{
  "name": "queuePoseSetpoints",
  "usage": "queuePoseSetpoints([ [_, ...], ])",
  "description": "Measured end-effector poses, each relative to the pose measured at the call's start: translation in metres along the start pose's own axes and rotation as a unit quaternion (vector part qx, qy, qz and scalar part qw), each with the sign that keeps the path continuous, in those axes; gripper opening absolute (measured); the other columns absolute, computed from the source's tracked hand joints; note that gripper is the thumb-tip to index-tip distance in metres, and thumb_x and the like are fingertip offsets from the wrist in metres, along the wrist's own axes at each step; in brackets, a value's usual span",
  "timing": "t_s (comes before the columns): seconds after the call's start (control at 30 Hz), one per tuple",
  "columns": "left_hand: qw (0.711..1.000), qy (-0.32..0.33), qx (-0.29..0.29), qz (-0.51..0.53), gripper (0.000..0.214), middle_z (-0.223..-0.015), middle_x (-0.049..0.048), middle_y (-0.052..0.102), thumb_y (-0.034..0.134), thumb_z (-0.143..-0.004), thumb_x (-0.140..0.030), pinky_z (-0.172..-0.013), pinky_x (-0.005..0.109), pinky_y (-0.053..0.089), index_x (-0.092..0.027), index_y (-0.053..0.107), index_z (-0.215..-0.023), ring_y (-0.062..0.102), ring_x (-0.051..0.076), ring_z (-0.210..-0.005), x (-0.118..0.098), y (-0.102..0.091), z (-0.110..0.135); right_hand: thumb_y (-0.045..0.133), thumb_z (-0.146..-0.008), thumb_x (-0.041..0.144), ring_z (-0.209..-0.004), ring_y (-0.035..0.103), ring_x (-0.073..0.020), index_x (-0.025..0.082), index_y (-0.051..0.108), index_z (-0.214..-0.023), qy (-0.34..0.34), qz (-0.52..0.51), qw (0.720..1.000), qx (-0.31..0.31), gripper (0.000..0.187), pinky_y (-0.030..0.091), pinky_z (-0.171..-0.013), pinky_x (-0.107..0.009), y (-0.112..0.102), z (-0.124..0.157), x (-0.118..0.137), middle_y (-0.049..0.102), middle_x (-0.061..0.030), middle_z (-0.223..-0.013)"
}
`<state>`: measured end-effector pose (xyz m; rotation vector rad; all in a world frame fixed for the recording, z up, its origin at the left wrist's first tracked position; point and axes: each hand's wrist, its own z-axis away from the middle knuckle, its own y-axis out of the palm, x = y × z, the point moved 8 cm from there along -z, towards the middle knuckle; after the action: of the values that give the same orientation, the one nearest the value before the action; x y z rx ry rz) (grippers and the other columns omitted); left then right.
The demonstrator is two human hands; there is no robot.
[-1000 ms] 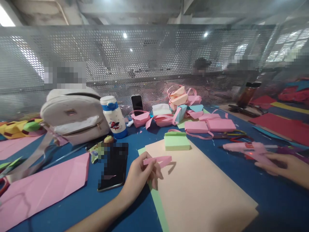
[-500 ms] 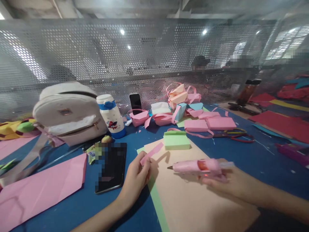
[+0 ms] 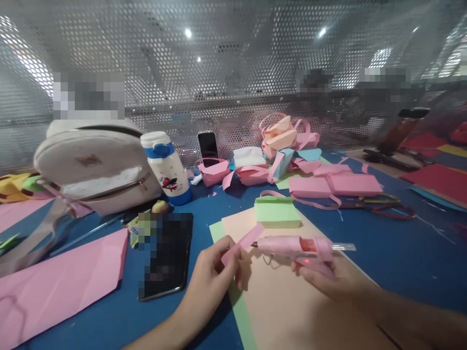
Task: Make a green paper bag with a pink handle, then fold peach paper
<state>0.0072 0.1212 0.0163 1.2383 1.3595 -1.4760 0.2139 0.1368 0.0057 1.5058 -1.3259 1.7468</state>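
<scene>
Between the thumb and fingers of my left hand [image 3: 217,277] is a narrow pink paper strip [image 3: 250,236], its free end angled up to the right. My right hand [image 3: 339,279] grips a pink hot glue gun [image 3: 292,247], with an orange light glowing on its side and a clear glue stick [image 3: 345,247] poking out of the back. The gun's nozzle is at the strip; I cannot tell whether they touch. Both hands are over peach paper sheets [image 3: 288,301] lying on green paper [image 3: 239,306]. Just beyond them sits a small light green paper box [image 3: 277,214].
A white backpack [image 3: 91,165], a bottle [image 3: 168,170] and a dark phone [image 3: 171,257] stand or lie on the left, near folded pink paper [image 3: 65,277]. Behind are pink paper boxes [image 3: 310,186] and scissors [image 3: 392,209]. A perforated metal panel [image 3: 226,73] rises at the back.
The glue gun's nozzle has moved in from the right to the pink strip. My left hand has shifted slightly right with the strip. The camera view has tilted a little downward.
</scene>
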Motion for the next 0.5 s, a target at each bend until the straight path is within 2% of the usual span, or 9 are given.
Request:
queuePoseSetpoints([
  [0.17, 0.999, 0.014, 0.016, -0.041, 0.038, -0.055, -0.0016, 0.059, 0.044, -0.099, -0.041, -0.051, 0.022, 0.037, -0.021, 0.05, -0.068, 0.053, 0.012, -0.05, -0.002, 0.001, 0.002, 0.061, -0.09, 0.051, -0.082, 0.064, -0.0253, 0.024, 0.068, -0.092, 0.0, 0.016, 1.0, -0.001, 0.028, 0.058, -0.082, -0.039, -0.003, 0.001, -0.005, 0.067, -0.0084, -0.089],
  [0.23, 0.998, 0.008, 0.015, -0.054, 0.037, -0.055, -0.0017, 0.058, 0.045, -0.099, -0.042, -0.05, 0.022, 0.036, -0.021, 0.05, -0.069, 0.053, 0.013, -0.05, 0.0, 0.0, 0.002, 0.061, -0.09, 0.054, -0.072, 0.061, -0.0225, 0.024, 0.067, -0.09, -0.008, 0.01, 1.0, -0.005, 0.03, 0.058, -0.075, -0.038, -0.004, 0.0, 0.0, 0.065, -0.0071, -0.082],
  [0.3, 0.998, 0.003, 0.016, -0.056, 0.038, -0.054, -0.0016, 0.057, 0.045, -0.098, -0.043, -0.049, 0.023, 0.034, -0.021, 0.05, -0.067, 0.051, 0.013, -0.05, 0.0, 0.001, 0.002, 0.059, -0.09, 0.057, -0.056, 0.051, -0.0171, 0.025, 0.066, -0.088, -0.005, -0.01, 1.0, 0.005, 0.033, 0.056, -0.063, -0.034, -0.003, -0.001, 0.005, 0.057, -0.0026, -0.068],
  [0.4, 0.999, 0.01, 0.017, -0.046, 0.039, -0.053, -0.0021, 0.056, 0.046, -0.098, -0.042, -0.049, 0.022, 0.033, -0.021, 0.049, -0.065, 0.049, 0.012, -0.049, -0.003, 0.001, 0.002, 0.057, -0.09, 0.062, -0.045, 0.035, -0.0121, 0.024, 0.064, -0.087, 0.022, -0.045, 0.998, 0.038, 0.039, 0.043, -0.045, -0.027, 0.002, -0.002, 0.007, 0.041, 0.0038, -0.055],
  [0.5, 0.998, 0.012, 0.016, -0.053, 0.039, -0.052, -0.003, 0.053, 0.046, -0.097, -0.041, -0.049, 0.022, 0.032, -0.02, 0.049, -0.065, 0.048, 0.012, -0.049, -0.006, 0.001, 0.002, 0.056, -0.09, 0.066, -0.047, 0.031, -0.0102, 0.021, 0.06, -0.088, 0.076, -0.077, 0.992, 0.057, 0.046, 0.03, -0.043, -0.024, 0.005, 0.001, -0.003, 0.036, 0.0056, -0.056],
])
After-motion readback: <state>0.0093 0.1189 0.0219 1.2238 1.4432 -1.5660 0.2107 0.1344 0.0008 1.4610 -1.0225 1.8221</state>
